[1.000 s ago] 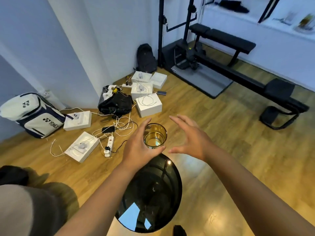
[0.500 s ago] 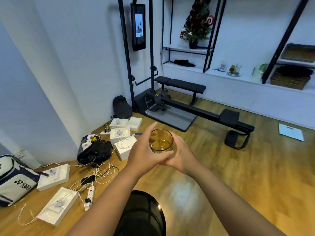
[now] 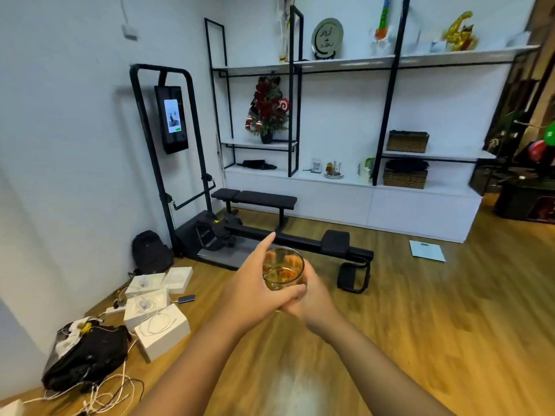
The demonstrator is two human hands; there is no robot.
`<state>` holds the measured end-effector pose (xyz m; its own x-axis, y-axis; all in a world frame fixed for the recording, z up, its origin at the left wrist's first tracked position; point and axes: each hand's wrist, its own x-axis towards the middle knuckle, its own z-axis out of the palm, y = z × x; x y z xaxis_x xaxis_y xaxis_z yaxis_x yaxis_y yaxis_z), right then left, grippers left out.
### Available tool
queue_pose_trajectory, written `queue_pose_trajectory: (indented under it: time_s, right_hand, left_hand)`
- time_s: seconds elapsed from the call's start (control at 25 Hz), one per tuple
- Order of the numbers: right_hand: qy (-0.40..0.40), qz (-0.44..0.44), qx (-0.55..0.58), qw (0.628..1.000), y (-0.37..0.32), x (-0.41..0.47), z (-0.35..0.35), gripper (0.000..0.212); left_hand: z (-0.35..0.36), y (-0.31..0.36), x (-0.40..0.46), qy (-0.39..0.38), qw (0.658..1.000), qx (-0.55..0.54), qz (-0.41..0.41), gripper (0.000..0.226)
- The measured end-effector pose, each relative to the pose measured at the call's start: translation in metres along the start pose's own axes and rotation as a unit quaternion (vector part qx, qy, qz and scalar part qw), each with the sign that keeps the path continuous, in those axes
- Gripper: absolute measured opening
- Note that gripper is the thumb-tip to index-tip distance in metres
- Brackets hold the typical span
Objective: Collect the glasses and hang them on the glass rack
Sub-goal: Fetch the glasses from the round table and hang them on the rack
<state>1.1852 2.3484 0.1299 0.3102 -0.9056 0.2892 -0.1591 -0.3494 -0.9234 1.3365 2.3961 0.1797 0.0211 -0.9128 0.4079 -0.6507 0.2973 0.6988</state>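
Head cam has both hands out front wrapped around one amber glass [image 3: 283, 272], left hand [image 3: 255, 291] round its side, right hand [image 3: 312, 298] cupping underneath, held in mid-air over the wood floor [image 3: 420, 310]. Looks like the carry step. Far back on the white shelf [image 3: 345, 178] there's something small that could be the glass rack [image 3: 334, 169], too tiny to tell. Next job: walk it over, keep it steady.
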Motion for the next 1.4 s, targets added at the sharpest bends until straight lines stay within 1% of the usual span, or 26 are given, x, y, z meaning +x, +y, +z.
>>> queue_pose_trajectory:
  time_s: [0.12, 0.24, 0.4, 0.48, 0.64, 0.76, 0.96, 1.12, 1.2, 1.28, 1.4]
  right_hand:
    - [0.026, -0.005, -0.015, 1.000, 0.002, 0.001, -0.072, 0.075]
    - [0.048, -0.013, -0.043, 0.998, 0.001, 0.004, -0.145, 0.070]
    - [0.067, -0.015, -0.044, 0.997, 0.002, 0.007, -0.239, 0.073]
    - [0.075, -0.013, -0.044, 0.996, 0.004, 0.009, -0.274, 0.075]
    - [0.106, -0.008, -0.046, 0.993, 0.020, 0.012, -0.340, 0.072]
    - [0.123, -0.001, -0.056, 0.991, 0.037, 0.018, -0.375, 0.070]
    - [0.155, 0.022, -0.057, 0.986, 0.071, 0.039, -0.431, 0.073]
    - [0.189, 0.035, -0.070, 0.979, 0.092, 0.073, -0.482, 0.065]
    - [0.223, 0.047, -0.075, 0.971, 0.095, 0.097, -0.511, 0.065]
    - [0.265, 0.051, -0.083, 0.959, 0.097, 0.125, -0.545, 0.071]
    - [0.316, 0.050, -0.091, 0.943, 0.103, 0.168, -0.592, 0.072]
  left_hand:
    - [0.047, 0.049, 0.029, -0.030, 0.999, -0.002, 0.021, 0.119]
    - [0.096, 0.091, 0.058, -0.048, 0.998, -0.036, 0.030, 0.119]
    - [0.160, 0.144, 0.099, -0.061, 0.995, -0.061, 0.050, 0.116]
    - [0.184, 0.164, 0.116, -0.068, 0.994, -0.063, 0.062, 0.116]
    - [0.235, 0.199, 0.145, -0.094, 0.990, -0.067, 0.085, 0.116]
    - [0.269, 0.213, 0.165, -0.111, 0.987, -0.072, 0.093, 0.115]
    - [0.328, 0.222, 0.213, -0.156, 0.978, -0.087, 0.103, 0.113]
    - [0.373, 0.224, 0.269, -0.190, 0.968, -0.118, 0.114, 0.108]
    - [0.390, 0.224, 0.306, -0.201, 0.963, -0.133, 0.121, 0.100]
    - [0.406, 0.225, 0.353, -0.207, 0.959, -0.153, 0.120, 0.087]
    - [0.432, 0.230, 0.421, -0.183, 0.963, -0.149, 0.132, 0.072]
